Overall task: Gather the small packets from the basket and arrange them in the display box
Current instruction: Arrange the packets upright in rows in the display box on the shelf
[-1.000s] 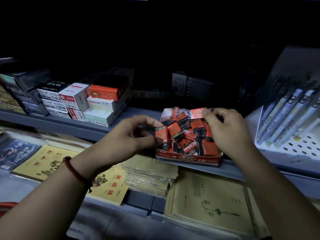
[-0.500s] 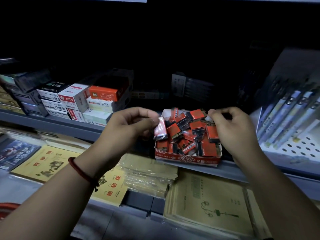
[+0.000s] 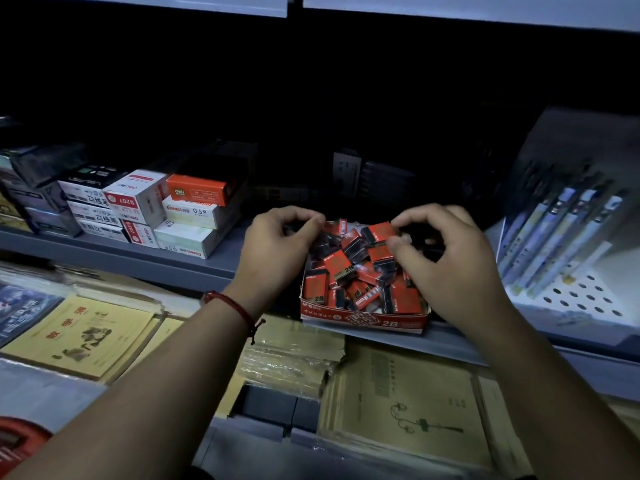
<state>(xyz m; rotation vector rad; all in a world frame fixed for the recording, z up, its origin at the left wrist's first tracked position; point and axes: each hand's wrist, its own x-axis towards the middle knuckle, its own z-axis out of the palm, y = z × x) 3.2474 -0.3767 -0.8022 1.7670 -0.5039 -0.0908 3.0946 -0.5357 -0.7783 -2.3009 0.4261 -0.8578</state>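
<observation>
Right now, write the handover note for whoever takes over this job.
Left hand: fingers curled at the rear left corner of the box; what it holds is hidden.
Right hand: pinches a red packet on top of the pile.
Done: many packets lie in the box, jumbled.
To do: line them up; basket not plainly in view.
</observation>
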